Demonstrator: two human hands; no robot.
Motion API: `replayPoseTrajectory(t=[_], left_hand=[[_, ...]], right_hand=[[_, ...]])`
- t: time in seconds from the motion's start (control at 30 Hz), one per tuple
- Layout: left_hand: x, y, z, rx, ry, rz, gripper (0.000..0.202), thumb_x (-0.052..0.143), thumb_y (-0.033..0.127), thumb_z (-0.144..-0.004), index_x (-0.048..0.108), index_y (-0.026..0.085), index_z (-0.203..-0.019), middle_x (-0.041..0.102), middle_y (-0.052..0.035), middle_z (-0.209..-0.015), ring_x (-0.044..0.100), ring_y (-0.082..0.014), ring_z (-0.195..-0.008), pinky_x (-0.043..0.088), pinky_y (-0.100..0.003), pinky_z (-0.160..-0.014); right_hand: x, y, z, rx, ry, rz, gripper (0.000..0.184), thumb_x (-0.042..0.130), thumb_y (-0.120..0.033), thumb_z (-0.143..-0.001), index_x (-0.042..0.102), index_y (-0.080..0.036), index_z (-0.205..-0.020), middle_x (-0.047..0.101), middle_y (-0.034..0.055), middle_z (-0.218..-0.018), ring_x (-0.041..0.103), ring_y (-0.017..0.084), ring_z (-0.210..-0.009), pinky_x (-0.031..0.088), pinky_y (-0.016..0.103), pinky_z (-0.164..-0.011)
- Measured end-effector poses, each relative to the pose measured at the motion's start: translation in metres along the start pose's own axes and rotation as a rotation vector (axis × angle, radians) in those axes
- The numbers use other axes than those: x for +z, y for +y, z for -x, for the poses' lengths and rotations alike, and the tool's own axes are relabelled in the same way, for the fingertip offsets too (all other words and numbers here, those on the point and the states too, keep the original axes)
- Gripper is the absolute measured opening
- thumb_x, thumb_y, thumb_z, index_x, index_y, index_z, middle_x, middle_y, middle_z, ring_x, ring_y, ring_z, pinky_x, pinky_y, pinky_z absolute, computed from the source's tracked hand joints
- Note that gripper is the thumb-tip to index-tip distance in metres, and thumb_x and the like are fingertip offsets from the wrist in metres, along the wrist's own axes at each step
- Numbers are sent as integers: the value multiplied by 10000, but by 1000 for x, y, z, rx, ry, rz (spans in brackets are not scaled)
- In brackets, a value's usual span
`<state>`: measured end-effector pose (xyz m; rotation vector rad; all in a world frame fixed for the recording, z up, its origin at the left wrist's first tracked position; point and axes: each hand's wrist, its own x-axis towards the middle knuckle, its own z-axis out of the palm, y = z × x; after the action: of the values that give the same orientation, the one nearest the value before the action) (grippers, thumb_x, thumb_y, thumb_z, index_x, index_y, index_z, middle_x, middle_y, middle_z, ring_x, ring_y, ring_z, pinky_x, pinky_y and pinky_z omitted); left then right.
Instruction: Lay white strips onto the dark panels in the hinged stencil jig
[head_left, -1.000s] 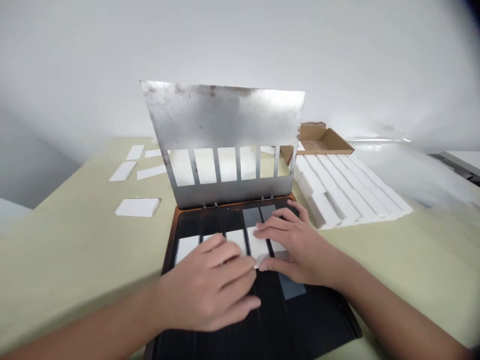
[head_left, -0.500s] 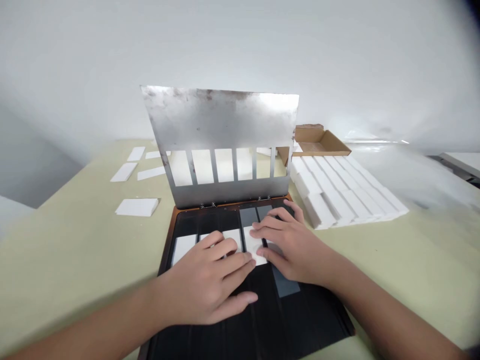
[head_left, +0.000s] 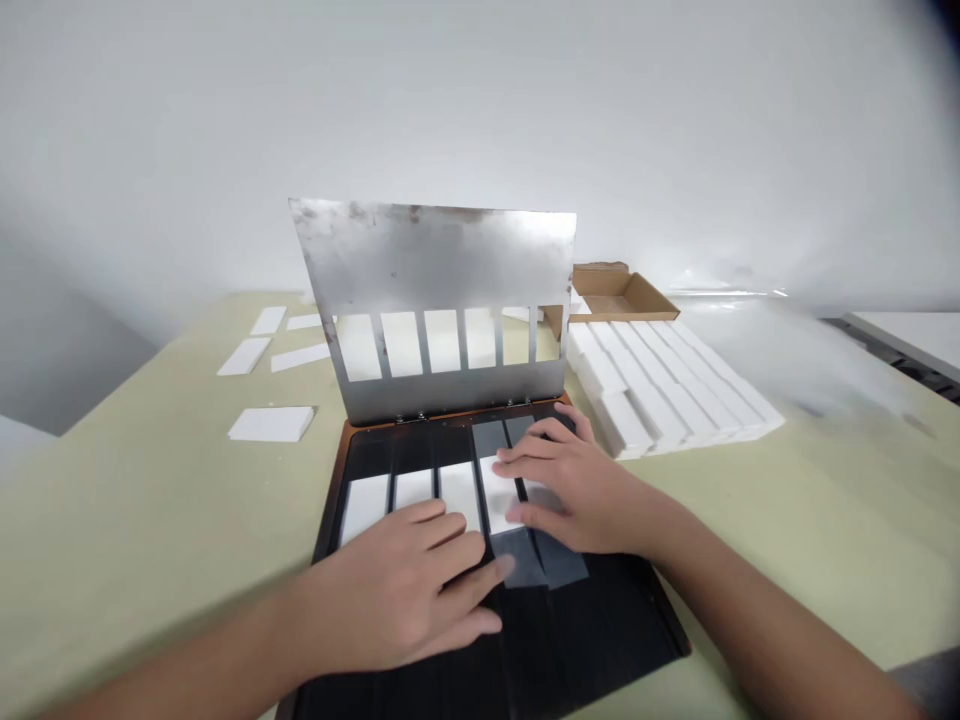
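I call straight ahead 12 o'clock, taken from the middle of the black tray (head_left: 600, 640). My right hand (head_left: 517, 488), reaching in from 4 o'clock, is spread wide; its fingertips rest on a white card (head_left: 501, 505) without closing round it. That card lies flat just off 12 o'clock, in the tray's fourth column from the left, over a grey sheet (head_left: 523, 560) that shows beyond its near end. My left hand (head_left: 405, 590) comes in from 8 o'clock, part open, fingers loosely bent and apart, with nothing visible in its grasp. Its index fingertip is over the grey sheet; contact I cannot tell. Three more white cards (head_left: 366, 500) lie toward 10 and 11 o'clock.

At 12 o'clock the slotted metal plate (head_left: 442, 260) stands raised on hinges. On the surface (head_left: 172, 490), white stacked rows (head_left: 675, 385) sit at 2 o'clock, near a cardboard box (head_left: 637, 297), and a small white stack (head_left: 271, 424) at 10.
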<state>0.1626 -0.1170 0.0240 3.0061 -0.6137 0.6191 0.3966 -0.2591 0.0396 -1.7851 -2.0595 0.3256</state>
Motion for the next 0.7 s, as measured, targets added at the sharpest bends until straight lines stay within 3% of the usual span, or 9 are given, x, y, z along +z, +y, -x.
replayPoseTrajectory(t=[0.1, 0.27, 0.7], left_hand=[[2, -1, 1, -14, -4, 26, 305, 652, 384, -1042, 727, 149, -1221, 619, -27, -802, 579, -205, -716, 464, -362, -685], [4, 0, 2, -44, -3, 36, 313, 621, 399, -1062, 726, 166, -1244, 644, -31, -816, 596, -206, -736, 487, -366, -734], [5, -1, 3, -43, 15, 47, 304, 656, 418, -1041, 722, 175, -1210, 617, -18, -783, 546, -203, -707, 421, -342, -737]], right_hand=[[-2, 1, 1, -28, -25, 12, 572, 734, -575, -960, 650, -248, -1422, 701, 54, -1419, 534, 288, -1321, 60, 594, -1297], [-1, 2, 0, -44, -30, 70, 466, 707, -493, -993, 681, -239, -1382, 707, 40, -1419, 560, 283, -1280, 88, 598, -1300], [4, 7, -3, -124, 9, 130, 465, 711, -484, -992, 696, -209, -1368, 730, 34, -1369, 582, 269, -1234, 112, 580, -1300]])
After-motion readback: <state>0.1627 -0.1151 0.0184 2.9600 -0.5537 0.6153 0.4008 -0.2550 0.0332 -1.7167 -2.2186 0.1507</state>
